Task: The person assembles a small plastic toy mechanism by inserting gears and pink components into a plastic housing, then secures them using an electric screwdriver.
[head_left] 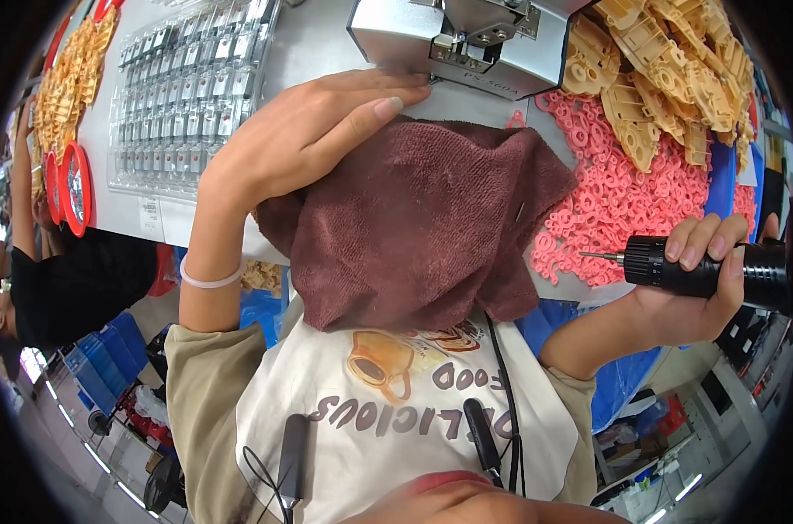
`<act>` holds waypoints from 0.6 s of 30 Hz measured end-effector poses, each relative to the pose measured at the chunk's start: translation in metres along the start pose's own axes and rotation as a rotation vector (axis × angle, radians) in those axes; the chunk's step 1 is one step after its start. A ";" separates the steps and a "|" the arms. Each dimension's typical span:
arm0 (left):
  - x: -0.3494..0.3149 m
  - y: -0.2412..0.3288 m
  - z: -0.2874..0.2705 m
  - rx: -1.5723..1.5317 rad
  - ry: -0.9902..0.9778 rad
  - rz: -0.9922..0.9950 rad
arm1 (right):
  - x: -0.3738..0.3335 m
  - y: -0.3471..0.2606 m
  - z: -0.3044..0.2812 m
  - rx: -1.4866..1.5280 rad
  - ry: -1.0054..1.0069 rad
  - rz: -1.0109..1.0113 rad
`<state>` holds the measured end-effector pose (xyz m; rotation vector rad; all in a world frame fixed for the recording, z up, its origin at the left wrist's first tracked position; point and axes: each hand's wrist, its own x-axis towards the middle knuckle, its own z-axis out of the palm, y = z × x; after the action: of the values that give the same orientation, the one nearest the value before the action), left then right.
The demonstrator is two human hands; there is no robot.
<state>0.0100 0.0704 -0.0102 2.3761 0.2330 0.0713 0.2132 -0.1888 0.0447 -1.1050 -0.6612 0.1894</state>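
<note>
On the worktop (326,44) in front of me, my left hand (313,131) lies flat and spread on the top edge of the brown towel (422,218), fingertips reaching the base of the grey metal fixture (466,39). It pinches nothing — it only presses the cloth down. My right hand (698,284) has its grip wrapped tight round the black electric screwdriver (702,266), bit pointing left, held off the worktop just right of the towel and over the heap of pink plastic rings (615,188).

To do this well, I judge the towel should stay pinned under my palm so it cannot slide, and the driver should come in level — wrist straight, bit kept clear of the cloth so the pile does not snag.

Beyond the rings lies a pile of tan plastic parts (667,79). To the left sits a clear tray of small metal pieces (186,87), with more tan parts and red-rimmed discs (73,188) at the edge.
</note>
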 end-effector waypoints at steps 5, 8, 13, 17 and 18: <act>0.006 0.004 -0.004 0.014 -0.105 -0.006 | -0.004 0.001 -0.005 0.032 -0.029 0.011; 0.008 0.006 -0.006 0.003 -0.161 -0.005 | -0.006 0.000 -0.009 0.018 -0.021 0.028; 0.010 0.007 -0.007 -0.063 -0.201 -0.010 | -0.007 -0.001 -0.016 0.035 0.045 0.021; 0.009 0.012 -0.011 -0.070 -0.176 -0.029 | -0.008 -0.002 -0.020 0.025 0.028 0.011; 0.008 0.013 -0.013 -0.059 -0.151 -0.054 | -0.009 -0.004 -0.020 0.018 0.028 0.028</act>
<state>0.0186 0.0715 0.0087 2.3020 0.2192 -0.1248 0.2170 -0.2096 0.0390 -1.0977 -0.6185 0.2031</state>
